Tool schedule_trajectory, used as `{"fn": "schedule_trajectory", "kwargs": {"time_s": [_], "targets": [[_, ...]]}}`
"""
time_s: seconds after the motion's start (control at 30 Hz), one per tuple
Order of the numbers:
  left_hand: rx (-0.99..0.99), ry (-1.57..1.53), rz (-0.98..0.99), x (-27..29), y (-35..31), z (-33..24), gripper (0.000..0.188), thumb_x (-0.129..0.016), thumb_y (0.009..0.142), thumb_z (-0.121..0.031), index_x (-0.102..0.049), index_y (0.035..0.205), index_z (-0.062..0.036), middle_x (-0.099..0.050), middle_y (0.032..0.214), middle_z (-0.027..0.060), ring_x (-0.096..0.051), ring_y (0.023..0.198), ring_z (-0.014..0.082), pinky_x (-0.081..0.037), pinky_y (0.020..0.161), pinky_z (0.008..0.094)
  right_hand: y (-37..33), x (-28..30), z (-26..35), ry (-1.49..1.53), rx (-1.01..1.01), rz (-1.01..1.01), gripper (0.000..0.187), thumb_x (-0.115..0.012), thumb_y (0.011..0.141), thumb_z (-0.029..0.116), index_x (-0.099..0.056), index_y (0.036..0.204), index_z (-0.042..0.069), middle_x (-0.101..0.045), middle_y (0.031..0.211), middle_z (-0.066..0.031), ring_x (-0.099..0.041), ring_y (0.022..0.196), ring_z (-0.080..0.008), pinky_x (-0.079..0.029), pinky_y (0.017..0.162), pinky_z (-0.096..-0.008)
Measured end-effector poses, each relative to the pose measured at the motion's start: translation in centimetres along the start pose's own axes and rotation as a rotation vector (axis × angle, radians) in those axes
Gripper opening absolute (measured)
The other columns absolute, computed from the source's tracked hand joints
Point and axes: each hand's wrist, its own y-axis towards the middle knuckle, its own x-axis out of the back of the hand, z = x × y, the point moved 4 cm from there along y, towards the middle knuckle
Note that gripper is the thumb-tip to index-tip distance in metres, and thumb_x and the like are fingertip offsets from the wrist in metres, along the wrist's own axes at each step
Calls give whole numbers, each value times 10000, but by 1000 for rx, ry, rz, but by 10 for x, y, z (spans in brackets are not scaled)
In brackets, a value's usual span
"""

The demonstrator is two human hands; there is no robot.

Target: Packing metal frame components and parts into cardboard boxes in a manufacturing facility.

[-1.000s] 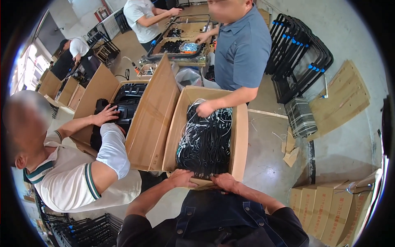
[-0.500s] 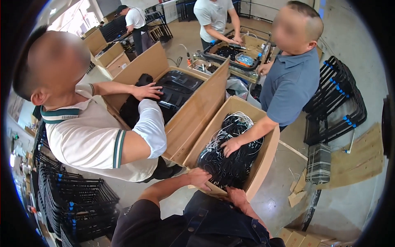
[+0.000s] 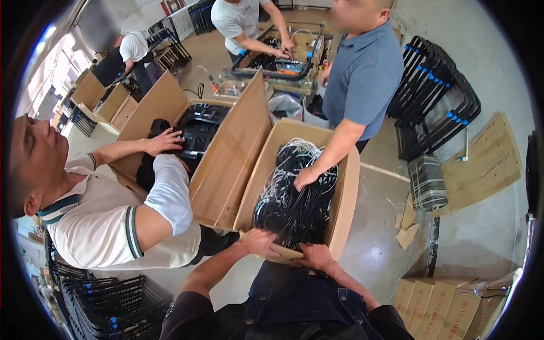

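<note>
An open cardboard box (image 3: 344,212) stands right in front of me, filled with bundled black cords (image 3: 294,215) with whitish cords or ends among them. My left hand (image 3: 259,242) is closed over the near left corner of this box, its fingers reaching inside beside the cords. On the near rim, further right, my right hand (image 3: 317,256) grips the cardboard; its fingertips are partly hidden. From the far right, a co-worker in a grey-blue shirt (image 3: 365,73) has a hand (image 3: 306,178) down on the cords.
To the left, another person's hands rest on black molded parts (image 3: 195,133) in a second open box (image 3: 226,175). Black tubular frames (image 3: 433,102) lean at the right wall; more frames (image 3: 107,306) are stacked lower left. Flat cartons (image 3: 436,309) stand lower right.
The whole view has shifted, so the boxes appear further left. The co-worker's hand has closed more on the cords. Both my hands remain on the box's near edge.
</note>
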Motion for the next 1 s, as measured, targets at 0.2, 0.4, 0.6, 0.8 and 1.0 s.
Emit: {"fn": "schedule_trajectory", "kwargs": {"time_s": [0.2,0.4,0.6,0.8,1.0], "targets": [[14,-16,31,6,1,-4,684,-729,775,-667,-674,1003,-25,-723,978,162,-718,935,352,-574,778,471,0,1,-2,32,11,-35,573,-724,852,596,-639,1069,72,-704,1017,-161,-711,932,-384,-575,792,-511],[13,-15,52,4,0,-4,699,-710,781,-685,-688,996,-20,-725,975,176,-715,932,371,-576,789,472,-6,5,4,45,27,-87,566,-744,833,590,-654,1088,92,-703,1011,-156,-710,931,-380,-581,780,-505],[-7,5,34,8,0,-4,704,-701,786,-707,-673,982,-32,-723,947,150,-723,893,353,-577,724,480,-8,11,4,28,50,-153,538,-767,828,550,-632,1033,71,-709,982,-174,-716,903,-391,-584,750,-511],[1,-9,60,1,-1,-2,716,-687,784,-731,-677,979,-43,-728,938,150,-732,863,363,-580,703,492,-6,-2,0,28,-29,-48,588,-719,845,619,-664,1113,98,-710,1059,-162,-707,961,-397,-579,800,-521],[-2,-6,97,-1,3,-1,744,-665,782,-767,-672,991,-52,-736,944,132,-734,861,364,-579,715,504,-9,5,5,41,-13,-70,541,-728,850,567,-636,1056,76,-724,1033,-174,-720,930,-395,-580,783,-526]]}}
